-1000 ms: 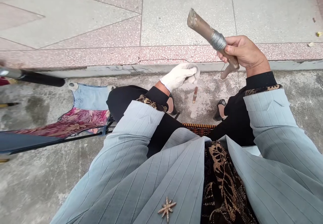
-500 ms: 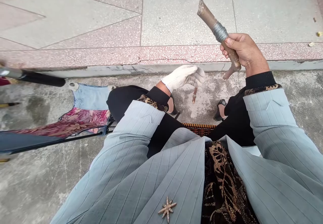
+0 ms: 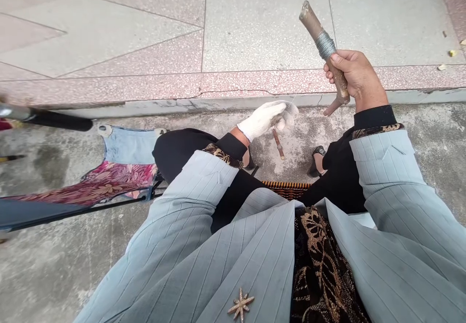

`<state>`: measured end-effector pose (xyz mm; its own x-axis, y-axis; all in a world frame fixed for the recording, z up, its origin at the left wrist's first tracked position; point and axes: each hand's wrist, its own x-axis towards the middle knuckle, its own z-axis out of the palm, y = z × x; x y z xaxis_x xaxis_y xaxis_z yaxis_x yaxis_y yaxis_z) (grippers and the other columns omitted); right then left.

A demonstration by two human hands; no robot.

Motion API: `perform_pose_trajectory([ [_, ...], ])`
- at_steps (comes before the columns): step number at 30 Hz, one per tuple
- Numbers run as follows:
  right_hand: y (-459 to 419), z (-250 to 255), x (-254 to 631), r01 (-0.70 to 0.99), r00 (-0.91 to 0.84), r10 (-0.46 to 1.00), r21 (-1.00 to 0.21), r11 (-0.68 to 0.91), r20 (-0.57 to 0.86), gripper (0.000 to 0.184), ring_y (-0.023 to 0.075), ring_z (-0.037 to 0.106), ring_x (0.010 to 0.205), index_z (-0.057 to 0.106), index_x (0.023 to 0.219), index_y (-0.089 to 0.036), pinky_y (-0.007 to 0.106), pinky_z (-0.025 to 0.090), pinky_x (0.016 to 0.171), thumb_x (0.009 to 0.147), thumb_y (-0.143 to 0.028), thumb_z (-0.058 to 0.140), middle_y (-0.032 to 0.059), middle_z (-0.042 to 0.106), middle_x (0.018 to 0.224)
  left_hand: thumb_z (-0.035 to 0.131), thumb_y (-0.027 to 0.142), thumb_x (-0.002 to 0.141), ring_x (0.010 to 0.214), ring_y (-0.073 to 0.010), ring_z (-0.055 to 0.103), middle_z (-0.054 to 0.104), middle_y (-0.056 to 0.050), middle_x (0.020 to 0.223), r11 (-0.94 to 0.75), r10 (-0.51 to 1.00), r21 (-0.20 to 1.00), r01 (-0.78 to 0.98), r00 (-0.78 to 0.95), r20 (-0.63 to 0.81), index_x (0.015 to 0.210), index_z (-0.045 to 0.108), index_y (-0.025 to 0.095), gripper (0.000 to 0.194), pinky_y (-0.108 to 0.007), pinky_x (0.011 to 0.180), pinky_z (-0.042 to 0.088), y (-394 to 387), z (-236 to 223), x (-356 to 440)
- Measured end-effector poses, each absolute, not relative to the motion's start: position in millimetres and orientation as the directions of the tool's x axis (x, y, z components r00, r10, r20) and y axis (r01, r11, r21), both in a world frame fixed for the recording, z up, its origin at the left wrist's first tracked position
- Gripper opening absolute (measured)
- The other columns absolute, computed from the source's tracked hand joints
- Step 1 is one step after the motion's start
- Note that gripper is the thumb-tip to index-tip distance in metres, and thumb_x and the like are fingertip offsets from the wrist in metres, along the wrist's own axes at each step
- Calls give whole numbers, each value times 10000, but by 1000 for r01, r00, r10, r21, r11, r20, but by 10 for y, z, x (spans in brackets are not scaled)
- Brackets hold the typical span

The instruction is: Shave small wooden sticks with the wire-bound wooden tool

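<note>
My bare right hand (image 3: 357,75) is closed around the lower half of a forked wooden stick (image 3: 340,81), which I hold tilted with its thick cut end up and to the left. Grey metal wire (image 3: 325,44) is wound in tight turns round the stick, just above my fingers. To the left and lower, my left hand (image 3: 271,118) wears a white knit glove, its fingers curled and pinched together. A thin, faint strand of wire shows at those gloved fingertips; its run to the stick is hard to see.
A short piece of stick (image 3: 278,144) lies on the concrete between my feet. A raised tiled step (image 3: 262,27) runs across in front. At left are a folding seat of denim and flowered cloth (image 3: 120,172) and a blurred black handle (image 3: 60,120). Below me is a woven seat edge (image 3: 287,185).
The wire-wound stick and my right hand have shifted slightly right in view. My gloved left hand has moved a little right and down. More of the stick piece on the ground shows.
</note>
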<state>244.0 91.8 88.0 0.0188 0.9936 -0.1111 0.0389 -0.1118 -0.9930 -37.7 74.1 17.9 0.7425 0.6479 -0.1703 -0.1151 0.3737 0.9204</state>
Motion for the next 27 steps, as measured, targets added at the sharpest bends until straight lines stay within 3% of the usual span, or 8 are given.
perform_pose_trajectory([
  [4, 890, 916, 2435, 54, -5, 996, -995, -85, -86, 309, 169, 502, 717, 668, 799, -229, 383, 442, 704, 838, -480, 844, 47, 657, 821, 748, 564, 940, 569, -99, 642, 764, -103, 802, 360, 658, 925, -122, 736, -159, 985, 758, 86, 480, -208, 545, 513, 725, 201, -374],
  [8, 859, 961, 2441, 162, -74, 995, -986, -46, -59, 387, 280, 593, 813, 653, 800, -328, 484, 541, 734, 784, -669, 836, 83, 711, 896, 794, 581, 894, 621, -108, 671, 772, -109, 819, 318, 689, 932, -174, 718, -101, 901, 764, 99, 484, -207, 569, 524, 720, 158, -367],
  [11, 848, 980, 2441, 185, -116, 991, -982, -46, -68, 453, 349, 632, 931, 644, 822, -351, 521, 544, 737, 740, -760, 820, 98, 723, 917, 827, 612, 843, 596, -99, 647, 769, -102, 801, 311, 701, 938, -155, 704, -116, 861, 762, 106, 510, -210, 565, 517, 728, 139, -375],
  [16, 864, 967, 2421, 94, -142, 990, -996, -1, -14, 413, 238, 531, 792, 657, 816, -294, 425, 455, 750, 802, -662, 844, 65, 679, 842, 875, 606, 769, 486, -59, 532, 735, -66, 698, 312, 678, 947, -70, 715, -170, 825, 770, 113, 507, -192, 484, 414, 737, 222, -404],
  [19, 855, 985, 2393, 49, -143, 990, -998, 28, 21, 410, 196, 478, 732, 676, 808, -256, 395, 409, 720, 793, -616, 870, 54, 659, 825, 886, 574, 756, 443, -54, 452, 618, -6, 546, 294, 654, 955, -22, 733, -185, 808, 775, 117, 473, -193, 448, 322, 722, 275, -394],
  [22, 815, 1039, 2367, 25, -136, 990, -998, 51, 47, 402, 184, 473, 714, 687, 814, -248, 378, 399, 696, 776, -599, 880, 51, 664, 828, 886, 550, 773, 409, -40, 331, 459, 68, 454, 292, 673, 952, -93, 727, -135, 889, 791, 117, 458, -194, 433, 227, 703, 280, -370],
  [27, 742, 1126, 2372, 5, -129, 989, -997, 71, 69, 356, 166, 498, 679, 700, 827, -233, 345, 411, 640, 791, -544, 868, 39, 650, 829, 883, 511, 801, 381, -42, 254, 392, 100, 420, 364, 636, 914, -181, 765, -101, 944, 783, 127, 422, -209, 429, 190, 703, 235, -356],
])
